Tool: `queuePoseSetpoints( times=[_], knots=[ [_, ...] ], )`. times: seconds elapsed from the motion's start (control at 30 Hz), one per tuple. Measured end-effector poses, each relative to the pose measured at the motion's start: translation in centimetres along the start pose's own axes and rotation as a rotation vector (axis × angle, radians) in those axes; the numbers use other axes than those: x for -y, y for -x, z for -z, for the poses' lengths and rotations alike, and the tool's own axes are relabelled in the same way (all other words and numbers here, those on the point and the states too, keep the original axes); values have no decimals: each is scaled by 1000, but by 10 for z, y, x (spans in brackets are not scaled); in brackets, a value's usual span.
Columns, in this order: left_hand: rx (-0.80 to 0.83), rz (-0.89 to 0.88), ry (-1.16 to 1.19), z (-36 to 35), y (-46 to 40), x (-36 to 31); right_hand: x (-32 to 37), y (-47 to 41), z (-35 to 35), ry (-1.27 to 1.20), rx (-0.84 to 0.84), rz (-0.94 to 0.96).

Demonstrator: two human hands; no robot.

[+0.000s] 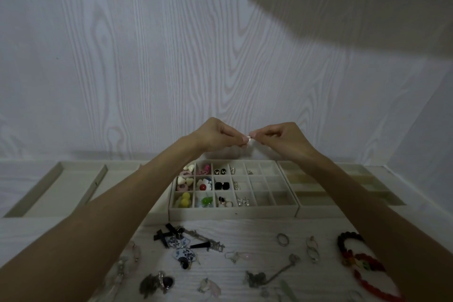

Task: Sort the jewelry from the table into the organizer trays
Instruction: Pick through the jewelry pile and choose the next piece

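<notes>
Small pale jewelry piece (248, 140), centre of frame, raised well above the tabletop (245, 233); too small to tell what kind. It sits between the two grips, pinched from both sides: left hand (215, 136) fingertips close on it from the left, right hand (282, 137) fingertips from the right. Both grips pinched tight on the piece, the other fingers curled in.

Directly below the hands: compartmented organizer tray (232, 211), pale, divided into small cells. Left cells hold coloured studs, heart shapes, a red-centred flower; middle cells hold small silver pieces; right cells bare.

Another tray (318, 211) touches its right side; a flat tray (56, 193) lies well apart at mid-left.

Lower frame, loose on the tabletop: black bows (166, 234), blue-white fan earrings (183, 251), a ring (283, 239), red beaded bracelet (372, 277) at lower right.
</notes>
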State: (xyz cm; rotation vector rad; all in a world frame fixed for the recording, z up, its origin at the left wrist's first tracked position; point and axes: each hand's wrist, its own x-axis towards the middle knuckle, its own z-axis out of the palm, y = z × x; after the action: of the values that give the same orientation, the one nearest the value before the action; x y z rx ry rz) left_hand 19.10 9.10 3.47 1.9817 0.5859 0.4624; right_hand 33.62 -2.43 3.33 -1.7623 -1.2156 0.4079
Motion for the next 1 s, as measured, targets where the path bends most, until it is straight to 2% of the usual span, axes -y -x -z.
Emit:
queuePoseSetpoints(
  times=[0.27,0.4,0.5,0.57,0.63,0.77,1.0],
  knots=[
    [-47,-92,18,-5,-4,20,-1,-7,-9,110,-32,-37],
    [-66,-72,-74,-8,-8,31,-3,-9,-18,173,-61,-55],
    [-79,-80,-143,-8,-10,37,-5,-9,-20,129,-38,-78],
    [-54,-79,-267,-6,-11,38,-9,-10,-20,129,-6,-67],
    [1,-70,-487,-4,-14,36,-13,-12,-19,182,51,-39],
    [85,-72,-913,-10,-20,21,-20,-19,-18,432,157,12],
    [187,52,-1104,-26,-34,8,-16,-22,-30,864,241,157]
  ],
)
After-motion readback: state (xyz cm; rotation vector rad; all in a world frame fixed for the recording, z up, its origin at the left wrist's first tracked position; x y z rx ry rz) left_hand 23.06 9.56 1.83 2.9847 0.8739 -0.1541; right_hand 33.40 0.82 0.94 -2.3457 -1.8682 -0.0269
